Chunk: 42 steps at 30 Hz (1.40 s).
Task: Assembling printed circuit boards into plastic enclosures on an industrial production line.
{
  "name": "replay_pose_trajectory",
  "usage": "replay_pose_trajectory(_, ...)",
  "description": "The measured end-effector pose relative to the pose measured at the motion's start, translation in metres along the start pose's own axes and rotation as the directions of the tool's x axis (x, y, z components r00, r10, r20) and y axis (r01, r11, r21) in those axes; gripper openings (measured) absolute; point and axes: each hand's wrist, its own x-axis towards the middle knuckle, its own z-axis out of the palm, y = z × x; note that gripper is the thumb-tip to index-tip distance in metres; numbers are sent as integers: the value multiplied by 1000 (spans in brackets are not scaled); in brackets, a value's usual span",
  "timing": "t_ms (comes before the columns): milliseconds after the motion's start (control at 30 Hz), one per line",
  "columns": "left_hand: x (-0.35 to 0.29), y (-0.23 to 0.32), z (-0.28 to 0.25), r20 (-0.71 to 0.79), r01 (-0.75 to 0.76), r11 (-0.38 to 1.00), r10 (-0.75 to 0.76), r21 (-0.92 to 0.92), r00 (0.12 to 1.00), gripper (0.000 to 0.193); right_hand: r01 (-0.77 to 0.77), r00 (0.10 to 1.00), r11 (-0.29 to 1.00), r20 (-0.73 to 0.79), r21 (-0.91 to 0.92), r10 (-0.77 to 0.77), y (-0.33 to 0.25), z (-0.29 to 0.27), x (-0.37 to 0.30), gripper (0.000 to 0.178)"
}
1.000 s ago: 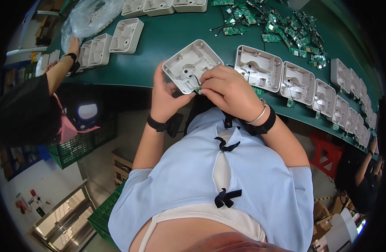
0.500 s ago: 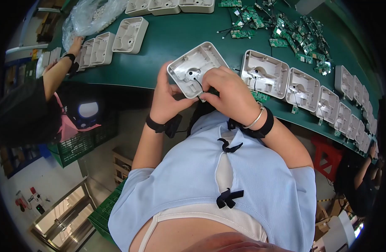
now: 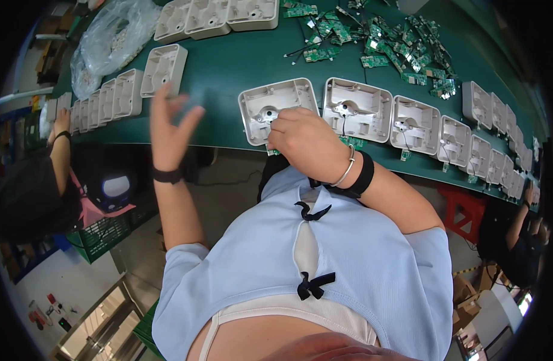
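A pale grey plastic housing (image 3: 275, 103) lies open side up at the near edge of the green table (image 3: 240, 60). My right hand (image 3: 306, 141) rests on its near right corner with fingers curled, gripping its rim. My left hand (image 3: 168, 123) is raised off the table to the left, fingers spread, holding nothing. The nearest thing to it is a single housing (image 3: 163, 69) beyond it. Each wrist wears a dark band.
A row of similar housings (image 3: 408, 123) runs right along the table edge, another row (image 3: 111, 95) runs left. Small green circuit boards (image 3: 396, 45) lie scattered at the back. A clear plastic bag (image 3: 111, 39) sits at the back left. Other people's arms (image 3: 60, 150) show at both sides.
The housing, held up in both hands before, now lies on the table. My left hand let go and swung out to the left, open. My right hand stayed on the housing.
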Motion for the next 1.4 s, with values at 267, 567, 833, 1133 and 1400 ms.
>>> replay_pose_trajectory(267, 44, -43, -9, -154, 14, 529, 220, 848, 963, 46, -35, 995, 991, 91, -129, 47, -5, -8, -1, 6)
replay_pose_trajectory(567, 19, -30, -2, -116, -80, 658, 249, 749, 961, 28, -109, 992, 994, 65, 29, 107, 4, -49, 12, 20)
replay_pose_trajectory(833, -26, 20, 38, -38, -217, 744, 309, 632, 950, 26, -480, 821, 836, 200, -266, 535, 106, -54, 78, 41)
replay_pose_trajectory(1133, -36, 11, 52, -282, -100, 842, 286, 530, 916, 86, -483, 771, 745, -180, 461, 611, 105, -89, 40, 30)
replay_pose_trajectory(1400, -25, -8, 52, -339, 102, 985, -50, 140, 940, 111, -29, 765, -652, 436, 758, 474, 86, -79, 13, 24)
